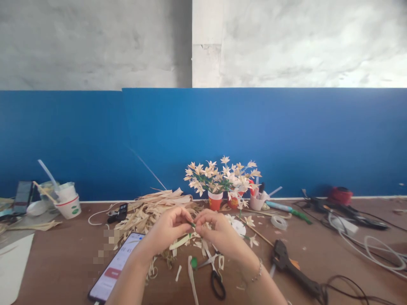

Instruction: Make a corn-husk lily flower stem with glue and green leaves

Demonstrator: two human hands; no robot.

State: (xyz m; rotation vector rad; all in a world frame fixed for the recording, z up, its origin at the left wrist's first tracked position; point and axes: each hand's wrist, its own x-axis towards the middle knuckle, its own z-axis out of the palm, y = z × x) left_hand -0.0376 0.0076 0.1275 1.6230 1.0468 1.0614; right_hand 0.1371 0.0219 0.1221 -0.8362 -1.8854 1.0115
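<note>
My left hand [173,228] and my right hand [213,231] meet above the middle of the brown table, fingertips pinched together. Between them is a small dark green piece [192,225], thin and partly hidden by the fingers. Beneath and behind my left hand lies a heap of pale dried strips [143,214]. Open scissors [213,262] with dark handles lie below my right hand, beside a green round bit [194,262]. Behind my hands, pale star-shaped flowers [208,171] stand in a red and white cup [215,201].
A lit phone [116,269] lies at the left, near my forearm. Farther left stands a white cup [69,206]. On the right are a black glue gun [294,269], a tape roll [279,222] and tangled cables [372,250]. A blue partition [95,140] runs behind the table.
</note>
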